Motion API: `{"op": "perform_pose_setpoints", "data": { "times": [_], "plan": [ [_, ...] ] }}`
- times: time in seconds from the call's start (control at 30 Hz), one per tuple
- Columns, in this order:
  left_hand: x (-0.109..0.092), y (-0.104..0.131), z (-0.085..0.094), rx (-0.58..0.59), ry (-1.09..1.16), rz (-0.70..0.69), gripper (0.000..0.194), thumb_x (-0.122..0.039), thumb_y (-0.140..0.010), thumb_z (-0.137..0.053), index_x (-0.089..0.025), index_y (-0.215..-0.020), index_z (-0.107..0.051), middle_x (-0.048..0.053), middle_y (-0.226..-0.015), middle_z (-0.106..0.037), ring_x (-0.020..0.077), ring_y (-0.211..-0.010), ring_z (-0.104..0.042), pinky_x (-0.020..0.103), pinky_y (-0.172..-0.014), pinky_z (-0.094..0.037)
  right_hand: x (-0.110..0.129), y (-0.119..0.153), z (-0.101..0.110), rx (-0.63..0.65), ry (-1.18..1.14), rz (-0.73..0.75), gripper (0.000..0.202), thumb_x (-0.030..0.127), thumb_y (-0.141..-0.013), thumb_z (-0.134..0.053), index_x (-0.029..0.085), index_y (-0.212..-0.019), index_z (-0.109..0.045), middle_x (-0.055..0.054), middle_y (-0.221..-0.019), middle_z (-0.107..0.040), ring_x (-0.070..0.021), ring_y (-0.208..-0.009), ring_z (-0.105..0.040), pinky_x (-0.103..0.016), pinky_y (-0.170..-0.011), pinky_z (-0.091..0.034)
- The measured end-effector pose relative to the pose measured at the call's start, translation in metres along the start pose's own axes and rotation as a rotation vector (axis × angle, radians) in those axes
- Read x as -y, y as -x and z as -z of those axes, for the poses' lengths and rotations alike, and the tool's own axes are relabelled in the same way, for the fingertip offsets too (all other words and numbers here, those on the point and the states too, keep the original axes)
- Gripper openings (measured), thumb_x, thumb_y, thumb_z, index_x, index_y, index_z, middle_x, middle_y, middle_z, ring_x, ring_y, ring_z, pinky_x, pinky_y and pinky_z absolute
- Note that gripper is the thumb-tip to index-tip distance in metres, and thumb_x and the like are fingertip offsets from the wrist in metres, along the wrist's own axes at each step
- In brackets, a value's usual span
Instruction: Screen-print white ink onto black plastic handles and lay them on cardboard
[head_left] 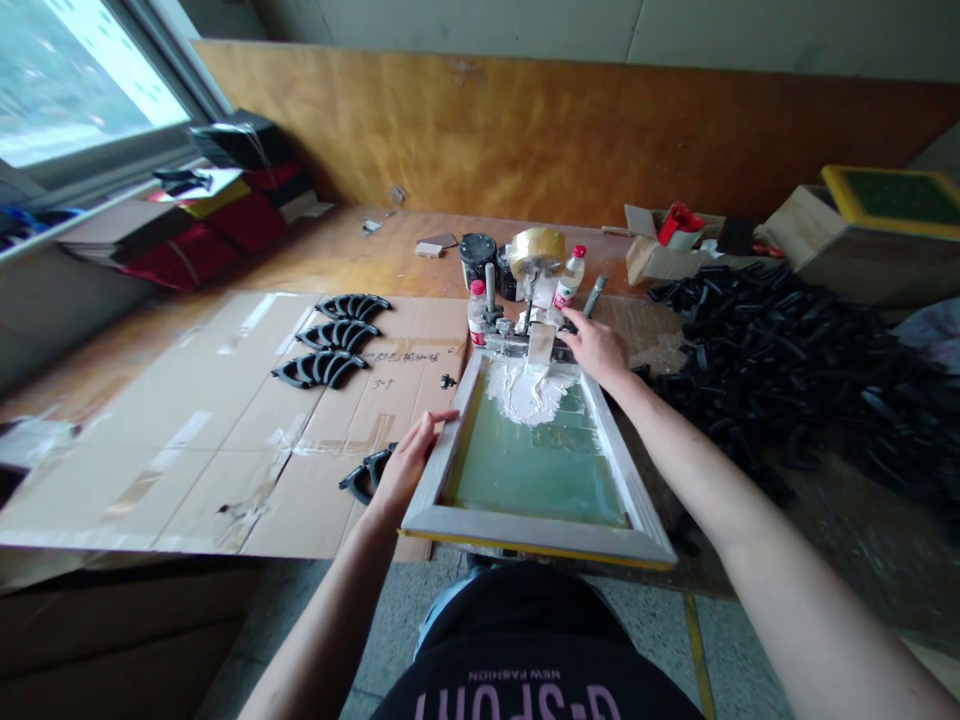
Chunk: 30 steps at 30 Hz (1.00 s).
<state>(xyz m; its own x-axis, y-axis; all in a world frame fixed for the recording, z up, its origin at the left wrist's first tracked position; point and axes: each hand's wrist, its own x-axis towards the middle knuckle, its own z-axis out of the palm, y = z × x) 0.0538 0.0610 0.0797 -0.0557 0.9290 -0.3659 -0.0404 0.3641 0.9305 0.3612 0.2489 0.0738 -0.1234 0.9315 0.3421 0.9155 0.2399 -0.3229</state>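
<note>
A screen printing frame (pixel 536 535) with pale metal sides and green mesh lies tilted in front of me. White paste (pixel 525 395) is heaped at the far end of the mesh. My left hand (pixel 409 462) grips the frame's left side, its lower fingers hidden. Stretched out at the far right corner, my right hand (pixel 598 350) has its fingers apart beside a paste-smeared scraper (pixel 541 345); whether they touch it I cannot tell. Behind stands a metal clamp (pixel 499 340). A black curved part (pixel 364 480) lies partly behind my left hand.
Flattened cardboard (pixel 187 440) on the left bears fanned black curved parts (pixel 319 370). Farther back are two red-capped bottles (pixel 571 275), a black tub (pixel 478 258) and a tape roll (pixel 537 250). A large heap of black parts (pixel 810 370) covers the right side.
</note>
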Motion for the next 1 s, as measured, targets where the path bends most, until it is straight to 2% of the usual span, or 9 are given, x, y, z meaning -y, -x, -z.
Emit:
{"op": "perform_pose_setpoints", "data": {
  "times": [0.07,0.17,0.3,0.4,0.57,0.7,0.8,0.93,1.0],
  "plan": [
    [-0.021,-0.006,-0.007,-0.023,0.08,-0.118,0.061,-0.07,-0.083,-0.046,-0.021,-0.114,-0.065,0.004,-0.093,-0.069,0.016,-0.069,-0.062,0.026,-0.059,-0.049,-0.031,0.01,0.002,-0.06,-0.035,-0.171,0.037,0.038,-0.093,-0.048,0.021,-0.124,-0.059,-0.007,-0.092,-0.07,-0.022,-0.081,-0.063,-0.032,-0.076,-0.045],
    [-0.052,-0.022,-0.023,-0.036,0.225,-0.361,0.054,-0.064,-0.083,-0.053,-0.02,-0.113,-0.062,0.006,-0.104,-0.067,0.0188,-0.089,-0.064,0.029,-0.074,-0.053,-0.062,0.045,-0.012,0.015,-0.09,-0.345,0.029,0.032,-0.092,-0.044,0.019,-0.109,-0.064,-0.008,-0.088,-0.07,-0.022,-0.078,-0.062,-0.031,-0.072,-0.046],
    [-0.067,-0.04,-0.041,0.007,0.349,-0.351,0.052,-0.058,-0.088,-0.049,-0.019,-0.12,-0.057,0.009,-0.102,-0.068,0.0203,-0.094,-0.065,0.034,-0.076,-0.054,-0.049,0.099,-0.051,0.152,-0.164,-0.179,0.028,0.036,-0.09,-0.052,0.019,-0.11,-0.063,-0.008,-0.091,-0.069,-0.0216,-0.084,-0.062,-0.032,-0.077,-0.047],
    [-0.036,-0.039,-0.051,-0.06,0.389,-0.233,0.052,-0.057,-0.087,-0.052,-0.02,-0.124,-0.054,0.008,-0.101,-0.07,0.0186,-0.089,-0.066,0.031,-0.072,-0.054,-0.022,0.12,-0.067,0.214,-0.141,0.131,0.035,0.034,-0.085,-0.065,0.02,-0.117,-0.061,-0.008,-0.103,-0.067,-0.0232,-0.099,-0.058,-0.036,-0.089,-0.044],
    [0.05,-0.01,-0.078,0.226,0.292,0.279,0.058,-0.057,-0.082,-0.061,-0.016,-0.122,-0.056,0.016,-0.115,-0.068,0.0236,-0.095,-0.068,0.033,-0.073,-0.055,0.028,0.141,-0.053,0.183,-0.065,0.248,0.014,0.031,-0.09,-0.06,0.021,-0.095,-0.067,-0.008,-0.094,-0.064,-0.0244,-0.098,-0.053,-0.038,-0.089,-0.042],
    [0.082,0.008,-0.093,0.119,0.438,0.336,0.048,-0.058,-0.082,-0.06,-0.017,-0.106,-0.057,0.012,-0.103,-0.071,0.0209,-0.086,-0.069,0.033,-0.072,-0.056,0.072,0.172,-0.041,0.232,-0.152,0.529,0.017,0.029,-0.094,-0.053,0.02,-0.097,-0.067,-0.007,-0.087,-0.063,-0.0218,-0.091,-0.053,-0.036,-0.086,-0.043],
    [0.093,0.009,-0.064,-0.044,0.41,0.294,0.043,-0.057,-0.082,-0.06,-0.017,-0.096,-0.054,0.008,-0.086,-0.072,0.019,-0.072,-0.069,0.031,-0.065,-0.055,0.059,0.173,-0.041,0.238,-0.239,0.602,0.021,0.025,-0.096,-0.047,0.021,-0.102,-0.067,-0.006,-0.09,-0.066,-0.0198,-0.091,-0.056,-0.034,-0.086,-0.044],
    [0.121,0.007,0.027,-0.416,0.169,0.248,0.042,-0.055,-0.089,-0.041,-0.015,-0.09,-0.055,0.008,-0.073,-0.07,0.016,-0.056,-0.064,0.028,-0.056,-0.052,-0.038,0.146,-0.042,0.032,-0.126,0.092,0.03,0.018,-0.094,-0.041,0.02,-0.099,-0.07,-0.01,-0.095,-0.068,-0.0225,-0.094,-0.059,-0.035,-0.085,-0.048],
    [0.135,0.012,0.071,-0.595,-0.043,0.333,0.049,-0.052,-0.092,-0.028,-0.013,-0.081,-0.056,0.01,-0.067,-0.067,0.0164,-0.052,-0.062,0.029,-0.054,-0.051,-0.089,0.138,-0.046,0.14,0.002,-0.018,0.032,0.015,-0.09,-0.042,0.021,-0.1,-0.072,-0.009,-0.098,-0.07,-0.0222,-0.093,-0.061,-0.034,-0.085,-0.048]
  ]
}}
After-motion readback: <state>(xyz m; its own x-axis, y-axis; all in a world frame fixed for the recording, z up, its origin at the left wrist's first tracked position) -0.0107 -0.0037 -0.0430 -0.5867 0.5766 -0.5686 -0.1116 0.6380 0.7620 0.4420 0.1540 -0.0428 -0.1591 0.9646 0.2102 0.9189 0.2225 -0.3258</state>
